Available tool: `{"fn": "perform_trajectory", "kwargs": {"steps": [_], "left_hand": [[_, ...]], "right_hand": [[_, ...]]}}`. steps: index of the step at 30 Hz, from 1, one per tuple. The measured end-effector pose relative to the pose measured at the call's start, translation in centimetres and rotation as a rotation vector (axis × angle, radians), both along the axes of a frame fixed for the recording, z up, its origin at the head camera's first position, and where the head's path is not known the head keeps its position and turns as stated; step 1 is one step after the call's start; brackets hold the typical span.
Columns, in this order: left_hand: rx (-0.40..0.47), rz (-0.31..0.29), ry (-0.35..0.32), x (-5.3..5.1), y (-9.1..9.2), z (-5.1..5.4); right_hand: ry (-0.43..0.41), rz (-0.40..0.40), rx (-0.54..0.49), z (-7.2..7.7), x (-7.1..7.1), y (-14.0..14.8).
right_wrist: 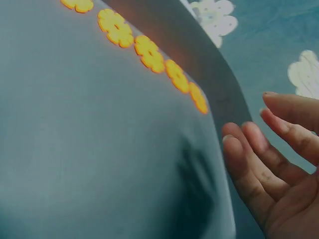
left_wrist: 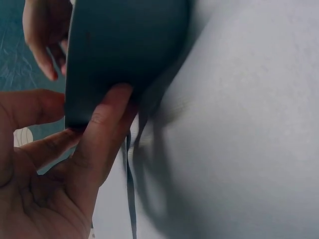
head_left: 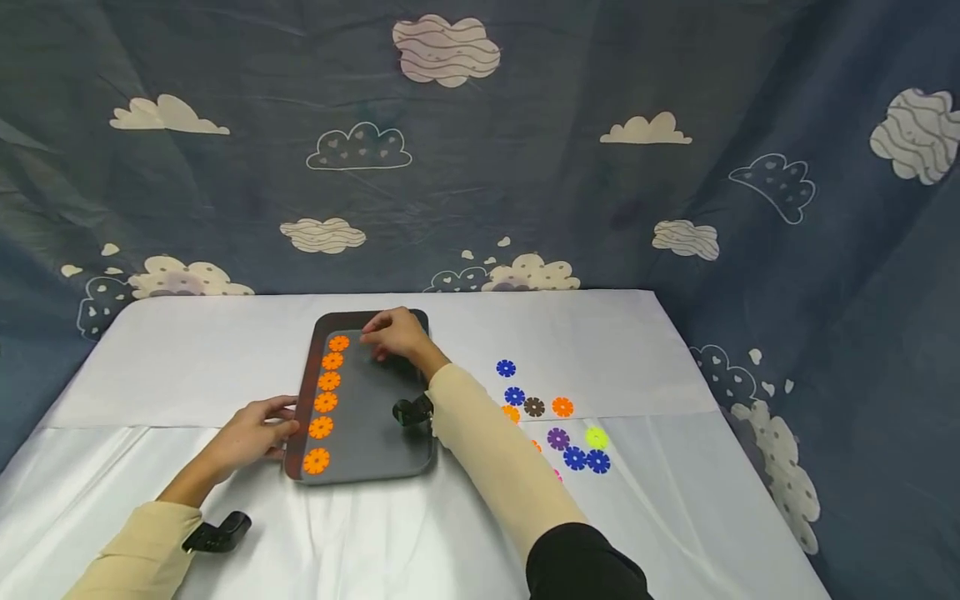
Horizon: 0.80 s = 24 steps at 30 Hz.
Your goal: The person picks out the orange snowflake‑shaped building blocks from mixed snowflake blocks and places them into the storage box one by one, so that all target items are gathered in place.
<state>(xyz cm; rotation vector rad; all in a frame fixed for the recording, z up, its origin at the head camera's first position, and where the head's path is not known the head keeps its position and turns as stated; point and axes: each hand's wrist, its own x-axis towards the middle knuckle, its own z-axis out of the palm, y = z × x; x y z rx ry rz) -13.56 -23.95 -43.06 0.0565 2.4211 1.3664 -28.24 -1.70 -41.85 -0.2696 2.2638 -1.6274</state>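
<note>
The right hand (head_left: 401,333) is over the far end of the tray (head_left: 378,417), its fingers spread loosely with nothing visible between them; whether it touches the tray's far rim, I cannot tell. The left hand (head_left: 255,435) holds the tray's left edge, thumb on one side and fingers on the underside. Inside the tray, along its left side, six orange flower-shaped pieces (head_left: 326,402) lie in a column, the nearest one set slightly apart from the other five.

A cream sleeve (head_left: 495,450) with a black device (head_left: 411,410) at the wrist crosses the tray's right edge.

Right of the tray lie loose pieces: two blue pieces (head_left: 506,368), a brown piece (head_left: 534,407), an orange piece (head_left: 562,407), a purple piece (head_left: 558,438), a yellow-green piece (head_left: 597,438) and two more blue ones nearest the person; others are partly hidden by the sleeve.

The tray rests on a white-covered surface (head_left: 675,508), and beyond it hangs a dark backdrop (head_left: 540,200) with pale clouds.
</note>
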Motion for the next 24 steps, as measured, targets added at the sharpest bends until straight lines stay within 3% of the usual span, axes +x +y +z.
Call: {"fn": "perform_trajectory", "kwargs": {"steps": [4,13,24], "left_hand": [[-0.026,-0.006,-0.007,-0.1,-0.2,0.2],[-0.022,-0.003,-0.024,0.0,0.1,0.1],[0.025,-0.019,-0.019,0.0,-0.3,0.0]], "right_hand": [[-0.019,0.074,-0.036,0.7,0.1,2.1],[0.031,0.127,-0.08,1.3,1.0,8.5],[0.006,0.028,0.112,-0.2,3.0,18.2]]}}
